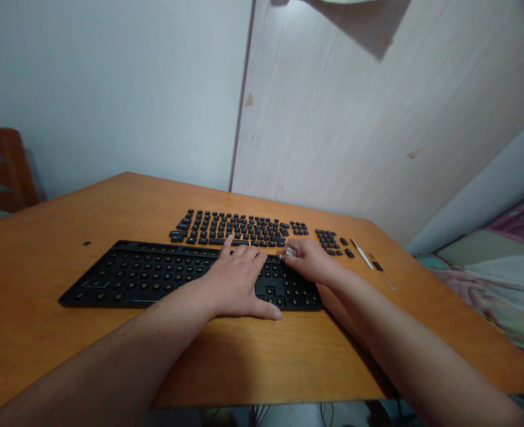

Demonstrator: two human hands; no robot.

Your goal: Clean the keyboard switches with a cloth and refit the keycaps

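Note:
A black keyboard base (146,276) with its keycaps off lies on the wooden table, its switch posts showing in rows. My left hand (239,279) rests across its middle, fingers spread and the thumb over the front edge. At the base's upper right, my right hand (308,260) is closed around a crumpled white tissue or cloth (290,252), which touches the top edge near the number pad. Most of that white piece is hidden by the fingers. Behind the base, loose black keycaps (237,228) sit in keyboard order.
Number-pad keycaps (327,240) lie at the back right, beside a white pen-like stick (362,254) and a thin tool with a dark handle (378,266). One small dark piece (86,243) lies at left. A wooden chair (6,169) stands beyond the table (226,367).

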